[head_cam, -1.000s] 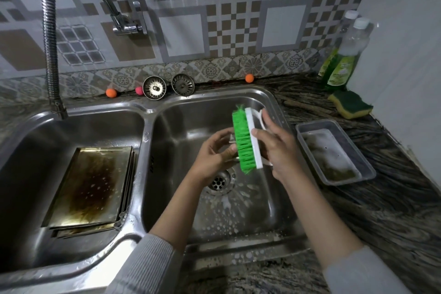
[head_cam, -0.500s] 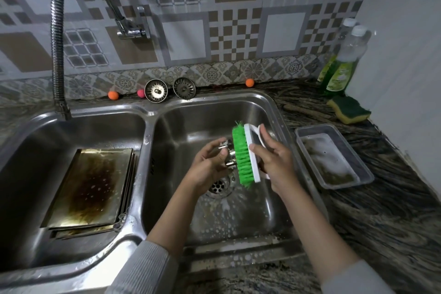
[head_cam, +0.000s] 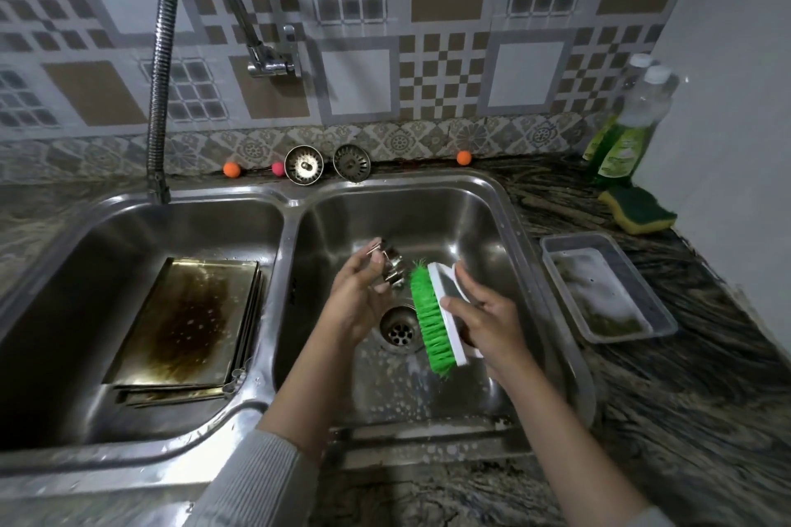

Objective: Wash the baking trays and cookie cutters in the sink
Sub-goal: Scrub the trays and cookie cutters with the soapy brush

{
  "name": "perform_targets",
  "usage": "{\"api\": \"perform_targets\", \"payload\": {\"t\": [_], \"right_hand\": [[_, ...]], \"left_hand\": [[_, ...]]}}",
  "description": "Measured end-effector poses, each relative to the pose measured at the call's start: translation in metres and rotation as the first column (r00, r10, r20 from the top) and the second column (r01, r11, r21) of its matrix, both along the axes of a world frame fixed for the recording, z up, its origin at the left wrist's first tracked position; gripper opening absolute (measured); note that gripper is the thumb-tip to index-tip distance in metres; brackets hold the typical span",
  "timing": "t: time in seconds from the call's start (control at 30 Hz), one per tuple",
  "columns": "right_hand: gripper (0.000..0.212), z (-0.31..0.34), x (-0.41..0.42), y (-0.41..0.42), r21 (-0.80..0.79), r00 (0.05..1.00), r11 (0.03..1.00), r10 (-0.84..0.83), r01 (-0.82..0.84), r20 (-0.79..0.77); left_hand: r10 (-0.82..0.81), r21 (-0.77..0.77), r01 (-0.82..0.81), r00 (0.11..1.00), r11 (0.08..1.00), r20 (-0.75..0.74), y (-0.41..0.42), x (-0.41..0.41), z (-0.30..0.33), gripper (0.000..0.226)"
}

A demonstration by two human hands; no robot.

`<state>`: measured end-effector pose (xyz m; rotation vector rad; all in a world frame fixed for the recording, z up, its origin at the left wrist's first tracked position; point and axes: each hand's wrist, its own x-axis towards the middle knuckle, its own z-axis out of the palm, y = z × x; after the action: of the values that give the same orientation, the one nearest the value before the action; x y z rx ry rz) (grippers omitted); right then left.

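Over the right basin of a double steel sink (head_cam: pixel 509 227), the left hand (head_cam: pixel 357 300) pinches a small metal cookie cutter (head_cam: pixel 391 267) in curled fingers, while the right hand (head_cam: pixel 488 323) grips a green-bristled scrubbing brush (head_cam: pixel 430 323), bristles turned toward the cutter and just beside it. Stacked baking trays (head_cam: pixel 184 321), stained brown, lie in the left basin. Scrubbing well probably means holding the cutter firmly above the drain (head_cam: pixel 401 329) and working the bristles around its edges and inside.
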<state>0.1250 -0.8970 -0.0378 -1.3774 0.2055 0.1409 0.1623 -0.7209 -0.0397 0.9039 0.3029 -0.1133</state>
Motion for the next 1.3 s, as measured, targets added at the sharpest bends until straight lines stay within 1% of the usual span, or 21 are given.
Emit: {"api": "perform_targets", "payload": {"t": [0.1,0.17,0.3,0.4,0.5,0.57,0.63,0.67,0.7,0.73,0.77,0.8,0.87,0.9,0.93,0.97,1.03,1.13,1.3], "right_hand": [[0.053,0.007,0.004,0.006,-0.006,1.0,1.0,-0.018,0.018,0.013],[0.054,0.013,0.007,0.012,-0.011,0.999,1.0,-0.023,0.024,0.041],[0.053,0.019,0.01,0.032,-0.027,0.995,0.999,-0.043,0.046,0.085],[0.054,0.02,0.007,0.056,-0.072,0.994,0.997,-0.03,0.037,0.107],[0.055,0.021,0.003,0.086,-0.078,0.995,0.997,0.013,-0.005,0.098],[0.056,0.022,0.001,0.106,-0.072,0.995,0.997,0.029,-0.022,0.094],[0.057,0.021,-0.001,0.125,-0.064,0.995,0.997,0.044,-0.039,0.094],[0.058,0.019,-0.002,0.132,-0.069,0.994,0.996,0.054,-0.047,0.096],[0.058,0.019,-0.003,0.139,-0.083,0.993,0.995,0.064,-0.056,0.098],[0.058,0.019,-0.005,0.144,-0.099,0.992,0.993,0.072,-0.062,0.101],[0.059,0.019,-0.007,0.148,-0.114,0.992,0.991,0.075,-0.063,0.103],[0.059,0.019,-0.009,0.152,-0.122,0.992,0.991,0.072,-0.059,0.104],[0.059,0.017,-0.014,0.157,-0.135,0.993,0.99,0.061,-0.046,0.105],[0.06,0.016,-0.017,0.158,-0.149,0.993,0.988,0.054,-0.038,0.104],[0.06,0.015,-0.02,0.159,-0.165,0.994,0.986,0.045,-0.028,0.102],[0.06,0.013,-0.023,0.158,-0.181,0.994,0.983,0.035,-0.016,0.099],[0.06,0.01,-0.028,0.157,-0.215,0.995,0.977,0.019,0.002,0.096],[0.059,0.006,-0.034,0.155,-0.248,0.996,0.968,-0.003,0.026,0.091],[0.059,0.005,-0.035,0.155,-0.261,0.995,0.964,-0.018,0.044,0.103]], "left_hand": [[-0.01,0.001,0.01,0.999,1.0,0.035,0.012,-0.008,0.003,0.04],[-0.002,0.038,0.001,0.999,0.999,0.045,0.025,-0.017,0.004,0.034],[0.019,0.152,-0.027,0.998,0.988,0.053,0.061,-0.037,0.01,0.041],[0.054,0.244,-0.062,0.998,0.968,0.038,0.097,-0.049,0.016,0.038],[0.09,0.306,-0.092,0.996,0.948,0.021,0.139,-0.057,0.019,0.048],[0.131,0.427,-0.121,0.991,0.896,0.005,0.165,-0.062,0.014,0.047],[0.154,0.602,-0.115,0.988,0.79,-0.014,0.193,-0.065,-0.001,0.044],[0.139,0.717,-0.076,0.99,0.693,-0.029,0.206,-0.067,-0.008,0.046],[0.096,0.832,-0.01,0.994,0.554,-0.052,0.219,-0.068,-0.018,0.05],[0.029,0.916,0.083,0.994,0.393,-0.102,0.231,-0.068,-0.026,0.058],[-0.035,0.952,0.163,0.987,0.257,-0.16,0.24,-0.068,-0.034,0.067],[-0.094,0.959,0.234,0.971,0.157,-0.221,0.244,-0.069,-0.038,0.069],[-0.196,0.951,0.31,0.932,0.0,-0.304,0.247,-0.072,-0.045,0.06],[-0.241,0.946,0.318,0.915,-0.067,-0.324,0.247,-0.072,-0.049,0.057],[-0.275,0.941,0.319,0.9,-0.113,-0.338,0.247,-0.072,-0.052,0.057],[-0.305,0.939,0.314,0.889,-0.138,-0.342,0.246,-0.072,-0.056,0.058],[-0.359,0.941,0.301,0.87,-0.153,-0.337,0.242,-0.071,-0.061,0.059],[-0.435,0.941,0.279,0.835,-0.193,-0.337,0.234,-0.069,-0.065,0.054],[-0.463,0.907,0.314,0.784,-0.28,-0.414,0.229,-0.067,-0.071,0.057]]}}
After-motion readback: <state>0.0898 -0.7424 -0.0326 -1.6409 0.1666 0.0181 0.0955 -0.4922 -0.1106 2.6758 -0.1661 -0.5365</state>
